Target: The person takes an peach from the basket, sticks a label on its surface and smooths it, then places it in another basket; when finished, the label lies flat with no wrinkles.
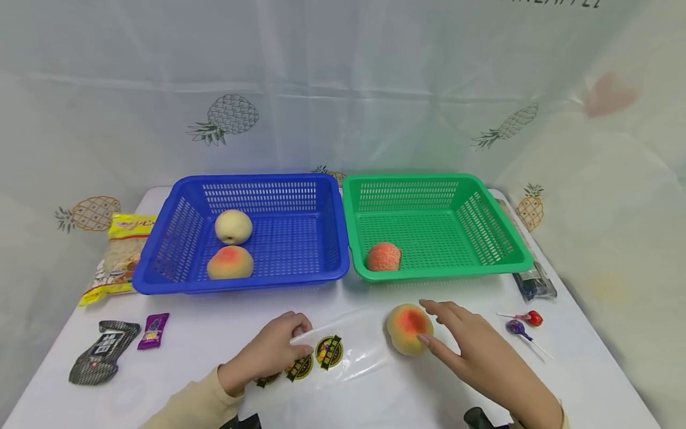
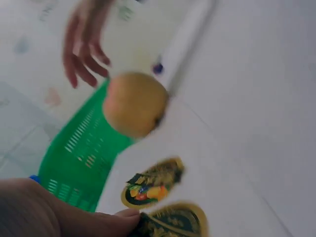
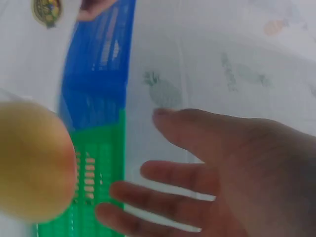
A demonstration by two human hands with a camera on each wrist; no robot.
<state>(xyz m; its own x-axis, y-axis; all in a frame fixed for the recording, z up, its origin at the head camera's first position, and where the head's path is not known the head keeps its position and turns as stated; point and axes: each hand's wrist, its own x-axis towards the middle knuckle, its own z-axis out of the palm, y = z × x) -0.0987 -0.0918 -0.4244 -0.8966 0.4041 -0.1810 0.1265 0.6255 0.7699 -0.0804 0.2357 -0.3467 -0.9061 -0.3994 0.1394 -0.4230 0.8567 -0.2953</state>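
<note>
My left hand [image 1: 274,347] pinches the edge of a clear plastic bag [image 1: 360,351] between thumb and fingers. The bag bears round black-and-gold fruit labels [image 2: 154,183] and lies flattened toward the right. At its right end sits a yellow peach [image 1: 408,330] with a red blush. My right hand [image 1: 474,342] is beside this peach, thumb and fingers spread around its right side. In the right wrist view, a gap shows between the spread fingers [image 3: 163,197] and the peach [image 3: 34,163].
A blue basket [image 1: 241,286] holds two peaches; the green basket [image 1: 445,272] beside it holds a reddish one [image 1: 383,257]. Two lollipops [image 1: 516,327] lie at right. On the left are a purple packet [image 1: 153,331], a dark packet [image 1: 104,353] and a yellow snack bag [image 1: 120,256].
</note>
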